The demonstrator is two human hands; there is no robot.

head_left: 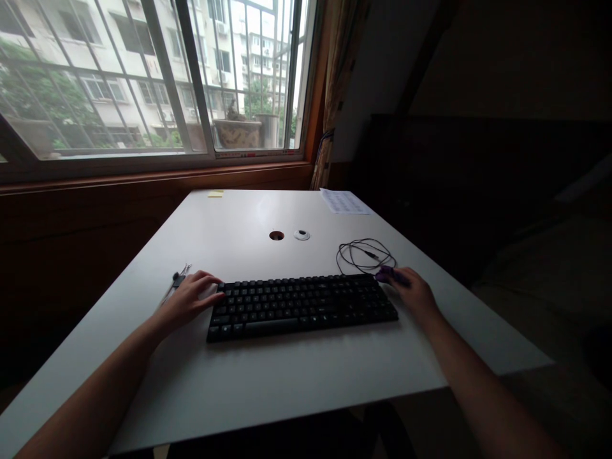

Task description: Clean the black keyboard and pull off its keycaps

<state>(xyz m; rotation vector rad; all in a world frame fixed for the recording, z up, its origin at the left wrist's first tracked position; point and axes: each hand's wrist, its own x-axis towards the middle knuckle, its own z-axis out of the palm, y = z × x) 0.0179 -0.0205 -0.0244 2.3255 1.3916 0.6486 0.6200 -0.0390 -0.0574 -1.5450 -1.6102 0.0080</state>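
Note:
A black keyboard (296, 306) lies flat on the white table (296, 376), a little askew. My left hand (194, 294) is at its far left corner, with the thumb on the end keys and the fingers along the back edge, gripping it. At the far right corner, my right hand (414, 290) is closed round a small dark purple thing (393, 275), which touches or nearly touches the keys there. Its kind is too dark to make out. Behind that corner a black cable (366, 252) lies in loose coils, its plug among them.
Beside my left hand lie a small black item (178, 278) and thin pale sticks. Farther back are a round cable hole (276, 236), its white cover (301, 234), a yellow note (215, 193) and printed paper (345, 201). A barred window (239, 76) stands beyond.

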